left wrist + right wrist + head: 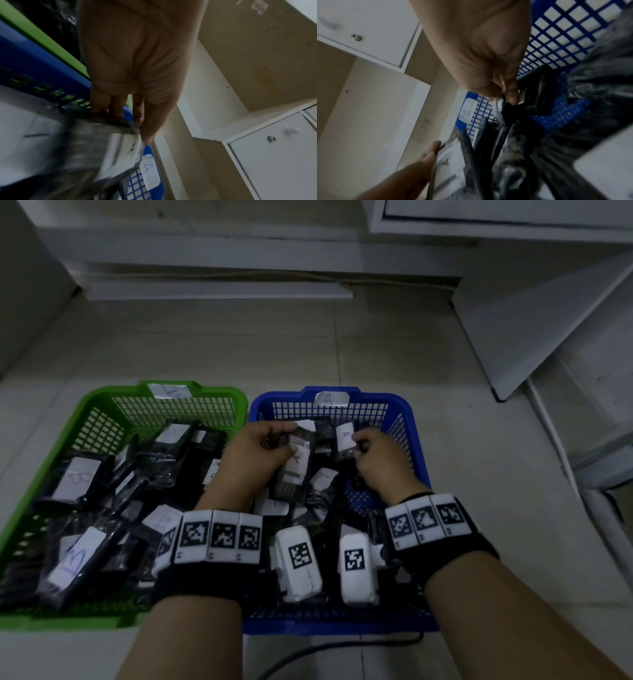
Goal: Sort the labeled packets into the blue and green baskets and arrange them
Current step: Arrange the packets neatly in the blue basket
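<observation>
Two mesh baskets stand side by side on the floor: a green basket (102, 398) tagged B on the left and a blue basket (404, 419) tagged A on the right. Both hold several black packets with white labels. Inside the blue basket my left hand (263, 446) grips a long black packet (294, 470) by its top edge (109, 121). My right hand (373, 453) pinches the lower edge of an upright packet labeled A (345, 436), seen as black plastic under the fingertips (511, 97). A packet marked B (73, 563) lies in the green basket.
White cabinets and a shelf base (219, 289) stand beyond the baskets, and a slanted white panel (534, 337) is at the right. A dark cable (308, 652) runs over the tiled floor in front of the blue basket.
</observation>
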Available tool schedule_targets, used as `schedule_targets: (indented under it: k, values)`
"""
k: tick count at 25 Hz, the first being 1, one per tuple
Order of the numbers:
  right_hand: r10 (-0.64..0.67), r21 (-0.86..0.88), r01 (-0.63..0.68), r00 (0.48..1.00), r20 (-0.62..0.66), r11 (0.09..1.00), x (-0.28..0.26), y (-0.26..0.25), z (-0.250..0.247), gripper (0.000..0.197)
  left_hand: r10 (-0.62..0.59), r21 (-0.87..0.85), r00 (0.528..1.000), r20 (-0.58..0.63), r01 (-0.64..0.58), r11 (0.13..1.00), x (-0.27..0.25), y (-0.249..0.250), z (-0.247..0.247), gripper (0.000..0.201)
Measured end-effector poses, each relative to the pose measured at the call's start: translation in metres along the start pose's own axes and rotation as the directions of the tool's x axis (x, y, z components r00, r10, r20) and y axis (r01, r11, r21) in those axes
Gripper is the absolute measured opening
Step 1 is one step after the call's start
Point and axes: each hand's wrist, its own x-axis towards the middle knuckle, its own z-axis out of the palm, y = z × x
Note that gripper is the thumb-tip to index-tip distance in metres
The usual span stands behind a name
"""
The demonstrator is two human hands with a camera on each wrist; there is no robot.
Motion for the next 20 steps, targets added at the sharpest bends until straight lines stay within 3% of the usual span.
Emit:
schedule_targets:
  k: [3,4,6,9,15,20]
  values:
    - [-0.153,-0.218,0.12,0.978,-0.144,0.969,-0.011,0.005,-0.003,0.042,0.049,-0.021,0.996,0.073,-0.047,0.999,-0.003,-0.01,-0.004,0.064]
    - [-0.168,-0.278,0.119,0.973,-0.16,0.953,-0.015,0.006,-0.005,0.039,0.038,-0.093,0.996,0.082,-0.03,0.995,-0.004,-0.013,-0.005,0.065]
    - [-0.134,-0.385,0.098,0.989,-0.069,0.918,-0.017,0.006,-0.012,0.035,0.032,-0.16,0.999,0.039,-0.025,0.987,-0.007,-0.017,-0.005,0.055]
    - [-0.087,-0.372,0.11,0.993,0.079,0.922,-0.017,0.004,-0.015,0.034,0.057,-0.165,0.998,-0.03,-0.061,0.984,-0.008,-0.02,0.0,0.043]
    - [-0.187,-0.327,0.208,0.978,0.094,0.922,-0.015,0.005,-0.016,0.053,0.142,-0.142,0.989,-0.037,-0.145,0.979,-0.013,-0.025,0.002,0.042]
    - [-0.181,-0.357,0.221,0.973,0.143,0.908,-0.027,-0.014,-0.013,0.037,0.103,-0.247,0.989,-0.108,-0.127,0.961,-0.013,-0.024,0.001,0.034]
